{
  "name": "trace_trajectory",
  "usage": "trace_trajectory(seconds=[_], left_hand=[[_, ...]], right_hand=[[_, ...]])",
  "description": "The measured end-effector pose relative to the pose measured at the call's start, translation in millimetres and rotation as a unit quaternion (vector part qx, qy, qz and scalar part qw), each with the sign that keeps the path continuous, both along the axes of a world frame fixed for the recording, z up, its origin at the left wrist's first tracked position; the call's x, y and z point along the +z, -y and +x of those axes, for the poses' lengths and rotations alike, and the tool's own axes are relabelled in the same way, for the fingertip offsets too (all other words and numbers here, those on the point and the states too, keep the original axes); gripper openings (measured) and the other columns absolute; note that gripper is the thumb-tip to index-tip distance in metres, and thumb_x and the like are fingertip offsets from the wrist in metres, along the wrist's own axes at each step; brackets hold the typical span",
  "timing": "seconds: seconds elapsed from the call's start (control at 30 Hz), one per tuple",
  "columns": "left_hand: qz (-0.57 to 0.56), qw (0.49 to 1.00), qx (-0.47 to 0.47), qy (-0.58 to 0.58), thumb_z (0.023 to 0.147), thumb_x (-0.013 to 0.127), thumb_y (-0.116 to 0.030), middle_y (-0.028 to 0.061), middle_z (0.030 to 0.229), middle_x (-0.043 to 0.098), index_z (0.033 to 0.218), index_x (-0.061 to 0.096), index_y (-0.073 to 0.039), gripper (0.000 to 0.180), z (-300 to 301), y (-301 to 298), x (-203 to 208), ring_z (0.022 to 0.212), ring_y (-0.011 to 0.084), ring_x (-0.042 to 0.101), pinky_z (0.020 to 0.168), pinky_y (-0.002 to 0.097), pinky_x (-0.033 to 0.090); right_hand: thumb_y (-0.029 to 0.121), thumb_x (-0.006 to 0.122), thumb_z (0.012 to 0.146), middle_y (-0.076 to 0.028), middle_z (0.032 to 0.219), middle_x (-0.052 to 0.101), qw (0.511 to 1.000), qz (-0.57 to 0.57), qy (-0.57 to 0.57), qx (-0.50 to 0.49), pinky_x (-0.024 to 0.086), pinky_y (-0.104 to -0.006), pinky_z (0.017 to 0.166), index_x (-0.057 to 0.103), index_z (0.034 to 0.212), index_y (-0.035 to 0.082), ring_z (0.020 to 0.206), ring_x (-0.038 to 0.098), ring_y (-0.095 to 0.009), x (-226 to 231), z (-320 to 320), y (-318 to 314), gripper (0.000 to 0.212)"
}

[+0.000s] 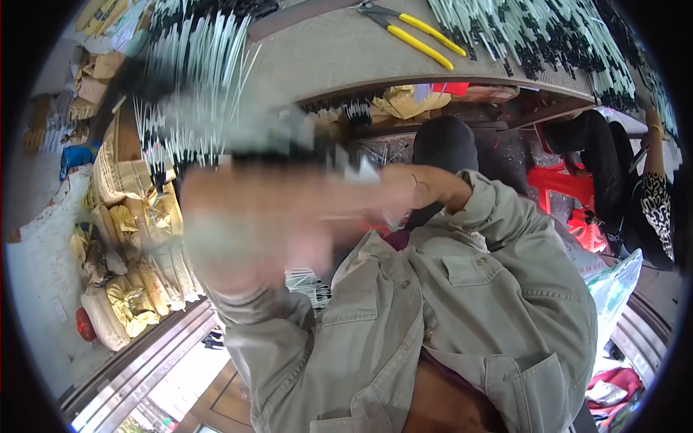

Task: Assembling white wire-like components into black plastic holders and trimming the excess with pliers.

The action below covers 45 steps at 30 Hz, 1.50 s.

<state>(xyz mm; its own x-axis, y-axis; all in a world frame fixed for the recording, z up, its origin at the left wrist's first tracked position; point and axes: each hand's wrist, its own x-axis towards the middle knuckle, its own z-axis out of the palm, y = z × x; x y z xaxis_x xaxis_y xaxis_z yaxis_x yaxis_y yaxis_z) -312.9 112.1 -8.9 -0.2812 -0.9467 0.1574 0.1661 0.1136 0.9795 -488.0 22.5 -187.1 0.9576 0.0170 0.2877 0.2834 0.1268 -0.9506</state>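
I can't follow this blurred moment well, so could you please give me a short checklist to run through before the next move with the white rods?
1. Left hand sharp enough to judge: not ok, motion-blurred.
2. Bundle of white rods gripped: cannot tell.
3. Right hand position: ok, raised beside the bundle.
4. Yellow-handled pliers out of the way: ok, on the workbench.
5. Rods on the bench: ok, lying together.

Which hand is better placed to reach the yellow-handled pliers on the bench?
Probably right: the right hand lies nearer the pliers; the blurred left hand sits lower, farther left, by the rod bundle.
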Motion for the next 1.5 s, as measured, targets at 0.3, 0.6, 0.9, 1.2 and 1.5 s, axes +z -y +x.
trace_trajectory(seconds=[0.3,0.6,0.9,1.2,1.5], left_hand=[[-0.241,0.936,-0.213,0.14,0.083,0.05,-0.034,0.0158,0.125,0.049,0.11,0.061,-0.008,0.039,6,28,-76,0.121,0.0336,0.041,0.104,0.0433,0.026],[-0.122,0.979,-0.073,0.148,0.066,0.062,-0.018,0.0139,0.115,0.058,0.102,0.066,-0.009,0.038,27,78,-142,0.115,0.0322,0.048,0.099,0.0405,0.033],[-0.276,0.929,-0.071,0.236,0.068,0.064,-0.024,0.0125,0.11,0.059,0.103,0.063,-0.009,0.038,43,83,-140,0.104,0.0311,0.056,0.087,0.0406,0.045],[-0.278,0.917,-0.186,0.219,0.086,0.037,-0.032,0.015,0.121,0.051,0.119,0.052,-0.008,0.044,58,65,-121,0.115,0.0314,0.047,0.095,0.0421,0.04],[-0.323,0.899,-0.225,0.188,0.092,0.023,-0.031,0.0156,0.129,0.044,0.127,0.044,-0.011,0.045,60,60,-102,0.122,0.0248,0.04,0.101,0.0419,0.032]], right_hand=[[0.072,0.005,0.078,-0.018,0.129,0.043,0.959,0.235,-0.032,-0.153,0.03,-0.0354,0.1,0.018,0.137,0.0,0.122,0.04,-0.026,69,39,63,0.094],[0.046,0.029,0.093,-0.016,0.12,0.052,0.885,-0.127,0.025,-0.448,0.032,-0.0333,0.1,0.036,0.128,-0.004,0.116,0.046,-0.025,129,36,144,0.062],[0.004,0.059,0.06,-0.004,0.123,0.051,0.768,-0.597,-0.004,-0.231,0.029,-0.0432,0.103,0.053,0.113,0.007,0.121,0.041,-0.021,59,44,122,0.054],[0.012,0.06,0.06,-0.003,0.079,0.048,0.781,-0.572,0.069,-0.242,0.042,-0.036,0.072,0.053,0.087,0.006,0.078,0.051,-0.019,56,49,110,0.029],[0.012,0.058,0.061,-0.002,0.075,0.045,0.804,-0.531,0.115,-0.242,0.038,-0.0299,0.059,0.054,0.084,0.006,0.067,0.047,-0.019,49,59,99,0.024]])
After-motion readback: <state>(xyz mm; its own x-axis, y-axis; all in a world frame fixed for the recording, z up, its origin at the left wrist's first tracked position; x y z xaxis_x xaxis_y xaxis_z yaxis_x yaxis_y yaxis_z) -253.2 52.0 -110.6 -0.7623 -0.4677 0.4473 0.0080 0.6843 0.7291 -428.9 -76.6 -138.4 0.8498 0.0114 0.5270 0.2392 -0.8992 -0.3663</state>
